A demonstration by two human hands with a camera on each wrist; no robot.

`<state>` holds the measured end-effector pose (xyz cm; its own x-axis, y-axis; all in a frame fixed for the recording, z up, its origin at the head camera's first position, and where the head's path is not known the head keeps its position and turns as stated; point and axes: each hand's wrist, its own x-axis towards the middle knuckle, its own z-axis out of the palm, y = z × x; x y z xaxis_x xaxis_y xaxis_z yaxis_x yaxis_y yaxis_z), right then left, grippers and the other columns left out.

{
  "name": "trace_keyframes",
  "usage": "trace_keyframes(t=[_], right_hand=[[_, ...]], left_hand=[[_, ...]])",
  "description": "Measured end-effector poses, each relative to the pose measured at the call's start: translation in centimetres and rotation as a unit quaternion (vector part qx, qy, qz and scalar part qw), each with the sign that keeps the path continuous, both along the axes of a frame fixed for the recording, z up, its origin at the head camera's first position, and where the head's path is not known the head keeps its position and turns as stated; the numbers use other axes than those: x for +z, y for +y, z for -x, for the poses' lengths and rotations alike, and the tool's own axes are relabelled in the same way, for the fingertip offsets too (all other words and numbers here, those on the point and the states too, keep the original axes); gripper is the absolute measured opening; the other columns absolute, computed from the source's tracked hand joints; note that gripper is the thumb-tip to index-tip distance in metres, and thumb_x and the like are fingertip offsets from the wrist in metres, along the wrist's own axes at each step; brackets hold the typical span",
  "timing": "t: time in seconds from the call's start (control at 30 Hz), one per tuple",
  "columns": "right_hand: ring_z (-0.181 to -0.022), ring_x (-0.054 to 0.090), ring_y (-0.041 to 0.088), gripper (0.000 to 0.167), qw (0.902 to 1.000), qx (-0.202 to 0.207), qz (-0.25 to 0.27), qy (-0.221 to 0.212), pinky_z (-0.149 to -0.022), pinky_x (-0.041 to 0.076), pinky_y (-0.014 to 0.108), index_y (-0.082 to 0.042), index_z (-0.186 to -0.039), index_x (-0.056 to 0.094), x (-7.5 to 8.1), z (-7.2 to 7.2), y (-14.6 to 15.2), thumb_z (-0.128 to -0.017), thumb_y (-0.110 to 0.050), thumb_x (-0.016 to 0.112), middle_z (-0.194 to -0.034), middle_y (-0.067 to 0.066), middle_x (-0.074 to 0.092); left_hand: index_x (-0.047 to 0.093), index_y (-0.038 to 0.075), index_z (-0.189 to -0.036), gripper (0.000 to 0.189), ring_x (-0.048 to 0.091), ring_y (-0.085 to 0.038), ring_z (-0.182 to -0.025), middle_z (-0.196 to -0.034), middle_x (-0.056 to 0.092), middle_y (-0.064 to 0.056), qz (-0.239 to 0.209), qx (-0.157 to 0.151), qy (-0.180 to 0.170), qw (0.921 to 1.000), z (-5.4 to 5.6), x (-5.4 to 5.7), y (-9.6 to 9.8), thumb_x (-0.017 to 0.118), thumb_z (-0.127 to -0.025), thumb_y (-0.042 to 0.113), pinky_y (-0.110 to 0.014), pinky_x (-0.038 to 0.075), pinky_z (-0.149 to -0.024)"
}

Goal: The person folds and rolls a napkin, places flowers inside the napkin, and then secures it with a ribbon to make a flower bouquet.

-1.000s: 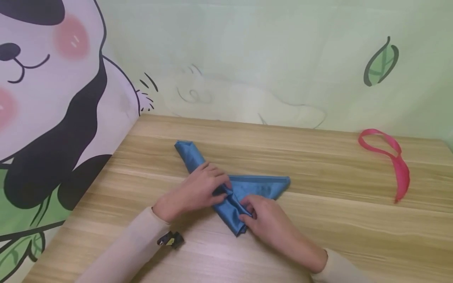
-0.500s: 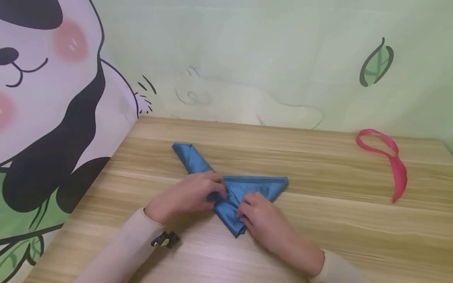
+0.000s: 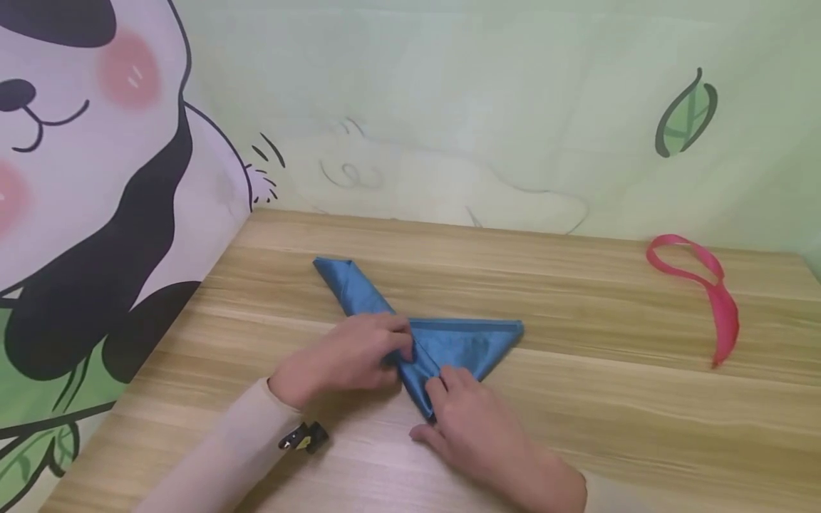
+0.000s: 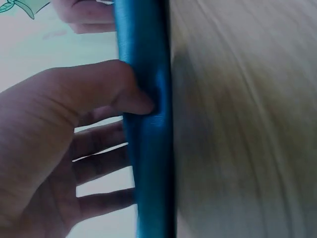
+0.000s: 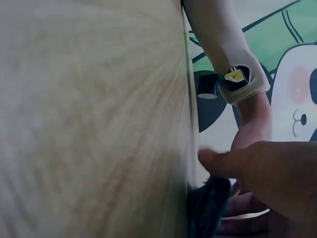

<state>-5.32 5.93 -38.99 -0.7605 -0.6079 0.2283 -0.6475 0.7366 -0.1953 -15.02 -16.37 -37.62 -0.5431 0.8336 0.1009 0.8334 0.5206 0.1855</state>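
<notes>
A shiny blue cloth lies on the wooden table, rolled into a slanting strip along its left side, with a flat triangular part pointing right. My left hand grips the middle of the roll. In the left wrist view its thumb presses the side of the blue roll, while the other fingers reach over the far side. At the roll's near end, the fingers of my right hand rest on the cloth. Its thumb sticks out to the left, apart from the cloth end in the right wrist view.
A pink-red ribbon with a loop lies at the table's right side. Behind the table hangs a pale green backdrop with a panda drawing at left. A small black camera sits on the left sleeve.
My right thumb has come away from the cloth and moved toward the near left, as that hand shifted nearer. The roll's crumpled near part now lies smoother and narrower. My left hand stays mid-roll.
</notes>
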Motion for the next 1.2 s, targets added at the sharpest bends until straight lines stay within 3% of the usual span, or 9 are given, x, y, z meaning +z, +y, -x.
trace_keyframes(t=[0.13,0.2,0.3,0.47,0.6,0.73,0.83,1.03,1.2], right_hand=[[-0.075,0.057,0.02,0.024,0.9983,-0.024,0.053,0.001,-0.063,0.052,0.036,-0.004,-0.094,0.065,-0.2,0.6,0.0,-0.092,-0.023,0.079,-0.085,0.003,0.056],[-0.07,0.055,0.016,0.017,0.9953,-0.036,0.088,-0.022,-0.059,0.05,0.032,-0.008,-0.088,0.063,-0.2,1.0,0.1,-0.09,-0.016,0.077,-0.081,0.0,0.056],[-0.067,0.054,0.01,0.011,0.986,-0.052,0.139,-0.076,-0.056,0.047,0.026,-0.009,-0.091,0.066,0.0,1.4,0.3,-0.089,-0.01,0.076,-0.081,-0.002,0.061],[-0.065,0.056,0.005,0.022,0.9593,-0.053,0.22,-0.169,-0.055,0.05,0.023,-0.003,-0.113,0.066,-0.1,1.8,0.5,-0.093,-0.004,0.072,-0.085,0.0,0.068],[-0.071,0.059,0.006,0.03,0.9302,-0.043,0.279,-0.234,-0.06,0.053,0.025,0.002,-0.124,0.061,-0.2,1.9,0.7,-0.095,0.0,0.068,-0.095,0.006,0.073],[-0.073,0.059,0.009,0.032,0.9106,-0.057,0.3,-0.279,-0.061,0.051,0.025,0.003,-0.128,0.058,-0.2,2.1,0.8,-0.097,0.0,0.067,-0.1,0.007,0.073],[-0.068,0.056,0.011,0.03,0.9229,-0.079,0.271,-0.262,-0.058,0.048,0.026,0.0,-0.124,0.062,-0.1,2.3,0.7,-0.096,-0.001,0.071,-0.094,0.003,0.07],[-0.088,0.064,0.018,0.025,0.9714,-0.097,0.156,-0.151,-0.075,0.057,0.038,-0.004,-0.114,0.074,-0.1,2.2,0.8,-0.091,-0.01,0.081,-0.101,0.005,0.07],[-0.091,0.062,0.02,0.03,0.9868,-0.088,0.115,-0.073,-0.076,0.058,0.04,-0.003,-0.109,0.073,-0.3,2.4,1.1,-0.086,-0.013,0.089,-0.101,0.006,0.063]], left_hand=[[0.073,0.011,-0.097,0.016,0.069,-0.022,-0.096,-0.102,0.07,-0.002,-0.014,-0.002,0.033,0.9993,0.1,-0.1,0.1,0.079,-0.085,0.017,-0.04,0.055,-0.095],[0.072,0.011,-0.099,0.015,0.07,-0.022,-0.096,-0.101,0.071,-0.002,-0.019,0.002,0.034,0.9993,0.1,-0.1,0.1,0.077,-0.087,0.018,-0.043,0.054,-0.099],[0.071,0.01,-0.102,0.015,0.07,-0.023,-0.1,-0.103,0.073,-0.004,-0.026,0.015,0.024,0.9993,0.1,-0.2,-0.1,0.073,-0.09,0.018,-0.051,0.05,-0.106],[0.069,0.01,-0.105,0.014,0.07,-0.024,-0.103,-0.104,0.073,-0.004,-0.032,0.034,0.015,0.9988,0.1,-0.4,-0.3,0.067,-0.093,0.017,-0.053,0.047,-0.109],[0.069,0.011,-0.107,0.016,0.069,-0.025,-0.106,-0.106,0.073,-0.004,-0.026,0.042,0.013,0.9987,0.0,-0.5,-0.2,0.066,-0.094,0.019,-0.051,0.046,-0.111],[0.072,0.011,-0.112,0.02,0.066,-0.028,-0.115,-0.112,0.073,-0.004,-0.021,0.051,0.017,0.9983,0.1,-0.6,-0.2,0.069,-0.094,0.02,-0.056,0.039,-0.116],[0.073,0.011,-0.116,0.023,0.063,-0.031,-0.121,-0.117,0.072,-0.005,-0.014,0.061,0.021,0.9978,0.2,-0.7,-0.1,0.07,-0.095,0.02,-0.061,0.034,-0.119],[0.072,0.012,-0.123,0.027,0.06,-0.034,-0.129,-0.125,0.07,-0.007,0.003,0.083,0.001,0.9965,0.1,-1.2,0.1,0.072,-0.098,0.022,-0.07,0.024,-0.12],[0.073,0.013,-0.118,0.025,0.061,-0.03,-0.125,-0.122,0.069,-0.004,-0.023,0.084,0.024,0.9959,0.0,-1.4,0.2,0.08,-0.095,0.019,-0.061,0.034,-0.118]])
